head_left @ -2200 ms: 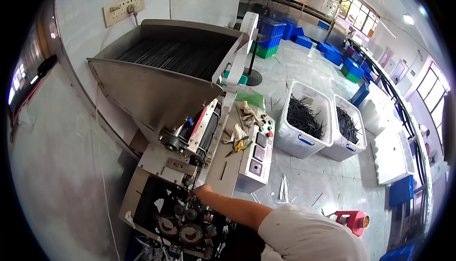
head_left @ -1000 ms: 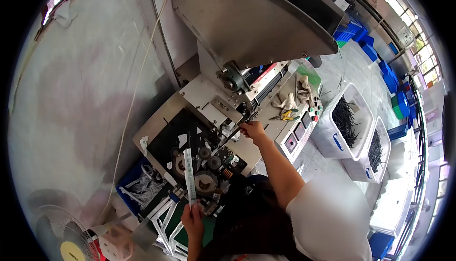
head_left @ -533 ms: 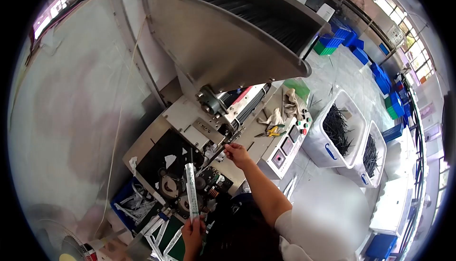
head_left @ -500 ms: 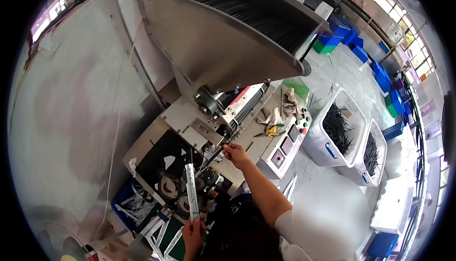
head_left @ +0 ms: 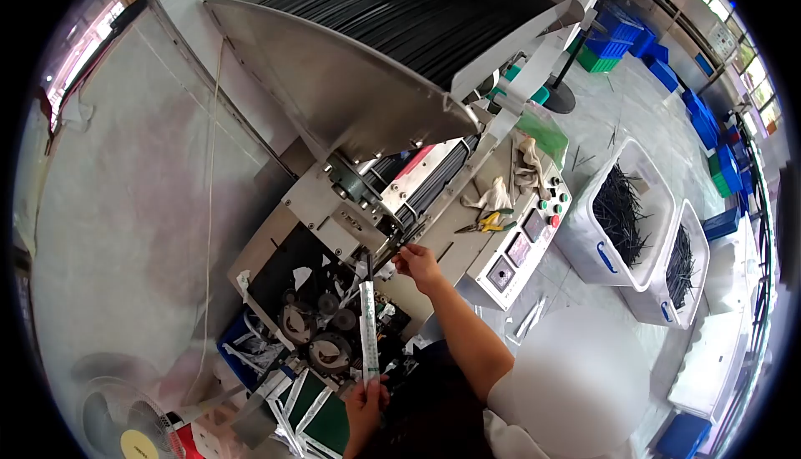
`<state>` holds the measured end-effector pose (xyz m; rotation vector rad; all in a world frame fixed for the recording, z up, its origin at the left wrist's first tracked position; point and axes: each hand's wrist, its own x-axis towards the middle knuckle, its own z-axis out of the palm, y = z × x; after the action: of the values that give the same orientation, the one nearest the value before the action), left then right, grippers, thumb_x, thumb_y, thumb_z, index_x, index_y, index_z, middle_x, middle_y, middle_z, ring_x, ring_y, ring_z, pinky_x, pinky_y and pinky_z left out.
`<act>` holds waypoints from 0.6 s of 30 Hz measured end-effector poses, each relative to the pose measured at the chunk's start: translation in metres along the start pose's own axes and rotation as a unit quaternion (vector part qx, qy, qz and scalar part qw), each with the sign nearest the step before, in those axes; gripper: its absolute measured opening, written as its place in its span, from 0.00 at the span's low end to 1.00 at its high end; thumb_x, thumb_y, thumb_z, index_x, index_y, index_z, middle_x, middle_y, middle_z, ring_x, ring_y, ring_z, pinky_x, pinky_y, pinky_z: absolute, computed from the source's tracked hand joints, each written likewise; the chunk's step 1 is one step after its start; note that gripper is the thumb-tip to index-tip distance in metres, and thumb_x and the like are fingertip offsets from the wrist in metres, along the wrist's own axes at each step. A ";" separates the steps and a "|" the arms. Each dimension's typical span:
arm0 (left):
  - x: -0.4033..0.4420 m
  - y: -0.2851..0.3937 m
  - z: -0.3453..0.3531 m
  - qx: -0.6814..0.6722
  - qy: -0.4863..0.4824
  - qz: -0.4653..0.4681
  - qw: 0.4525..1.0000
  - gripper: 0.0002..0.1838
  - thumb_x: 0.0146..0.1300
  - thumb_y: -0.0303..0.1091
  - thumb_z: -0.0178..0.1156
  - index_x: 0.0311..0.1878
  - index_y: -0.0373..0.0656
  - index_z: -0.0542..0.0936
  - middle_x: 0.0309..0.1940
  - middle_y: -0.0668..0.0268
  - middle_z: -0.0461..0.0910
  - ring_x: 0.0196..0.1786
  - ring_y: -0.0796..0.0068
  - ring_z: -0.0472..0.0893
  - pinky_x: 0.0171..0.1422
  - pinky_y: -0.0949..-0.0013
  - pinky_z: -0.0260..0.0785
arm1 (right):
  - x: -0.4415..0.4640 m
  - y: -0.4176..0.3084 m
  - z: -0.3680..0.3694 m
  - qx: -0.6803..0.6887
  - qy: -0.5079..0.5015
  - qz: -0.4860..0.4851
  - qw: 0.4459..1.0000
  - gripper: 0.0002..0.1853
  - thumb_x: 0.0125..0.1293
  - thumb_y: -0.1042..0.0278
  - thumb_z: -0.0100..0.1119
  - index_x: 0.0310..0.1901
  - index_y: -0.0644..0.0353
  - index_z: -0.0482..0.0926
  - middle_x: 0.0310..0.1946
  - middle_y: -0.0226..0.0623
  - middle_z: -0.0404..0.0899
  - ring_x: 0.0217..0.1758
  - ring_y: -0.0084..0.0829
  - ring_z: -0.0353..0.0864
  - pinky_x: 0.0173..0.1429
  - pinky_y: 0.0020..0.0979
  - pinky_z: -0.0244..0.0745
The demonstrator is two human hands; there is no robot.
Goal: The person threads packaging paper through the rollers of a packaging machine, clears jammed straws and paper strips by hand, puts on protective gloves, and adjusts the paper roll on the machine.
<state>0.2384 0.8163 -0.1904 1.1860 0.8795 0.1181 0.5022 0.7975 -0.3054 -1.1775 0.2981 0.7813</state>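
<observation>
Since the earlier frame, the left hand (head_left: 365, 406) has brought the printed white wrapper (head_left: 369, 334) nearer to the right hand (head_left: 419, 267). The left fingers pinch this wrapper at its lower end; from its upper end a black stick (head_left: 370, 269) protrudes, just left of the right hand. The right fingertips are pressed together beside the metal machine (head_left: 338, 238); whether they hold something, I cannot tell. Yellow-handled pliers (head_left: 486, 224) lie beyond the right hand.
</observation>
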 end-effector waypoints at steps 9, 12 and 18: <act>0.003 0.004 0.036 -0.007 -0.010 -0.025 1.000 0.13 0.61 0.37 0.47 0.37 0.35 0.72 0.16 0.71 0.67 0.18 0.84 0.65 0.22 0.81 0.56 | 0.021 -0.023 -0.006 -0.364 0.148 -0.129 0.910 0.16 0.55 0.59 0.50 0.20 0.63 0.77 0.13 0.37 0.75 0.21 0.33 0.76 0.30 0.33 0.71; 0.001 0.008 0.047 0.042 -0.001 -0.022 0.999 0.13 0.61 0.37 0.47 0.37 0.35 0.73 0.16 0.72 0.67 0.18 0.84 0.65 0.22 0.80 0.55 | 0.017 -0.033 -0.006 -0.385 0.169 -0.116 0.900 0.14 0.50 0.57 0.53 0.20 0.61 0.77 0.15 0.37 0.76 0.24 0.37 0.77 0.34 0.35 0.71; -0.001 0.016 0.057 0.066 0.013 -0.007 0.998 0.13 0.61 0.37 0.47 0.37 0.34 0.73 0.17 0.72 0.67 0.19 0.85 0.64 0.22 0.80 0.55 | 0.021 -0.051 -0.010 -0.389 0.314 -0.144 0.854 0.13 0.47 0.57 0.56 0.25 0.58 0.78 0.21 0.42 0.76 0.29 0.42 0.77 0.35 0.37 0.72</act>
<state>0.2804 0.7793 -0.1710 1.3045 0.9297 0.0656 0.5538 0.7886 -0.2855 -2.1964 0.3362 0.2029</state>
